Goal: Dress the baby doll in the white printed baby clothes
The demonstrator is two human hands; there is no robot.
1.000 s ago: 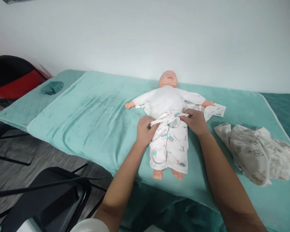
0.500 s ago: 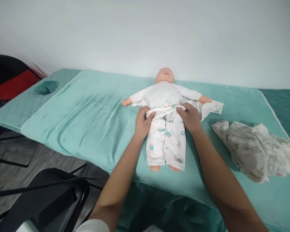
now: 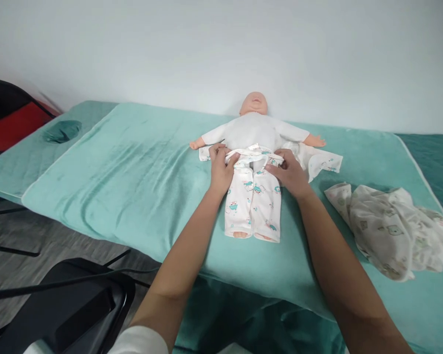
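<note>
A baby doll [image 3: 254, 129] lies on its back on a teal padded table [image 3: 140, 172], head toward the wall, arms spread. It wears white printed trousers [image 3: 253, 204]. My left hand [image 3: 221, 167] grips the trousers' waistband at the doll's left-of-frame hip. My right hand [image 3: 290, 172] grips the waistband on the other side. Both hands have fingers curled on the fabric at waist height. A printed garment piece [image 3: 323, 164] lies spread under the doll's right-of-frame side.
A crumpled printed cloth [image 3: 391, 228] lies on the table to the right. A dark teal round face hole [image 3: 61, 132] sits at the table's left end. A black chair [image 3: 59, 305] stands below left, another chair with a red seat [image 3: 11, 123] at far left.
Both hands have slid the trousers' waistband up the doll's body toward its chest. The trouser legs now cover most of the feet.
</note>
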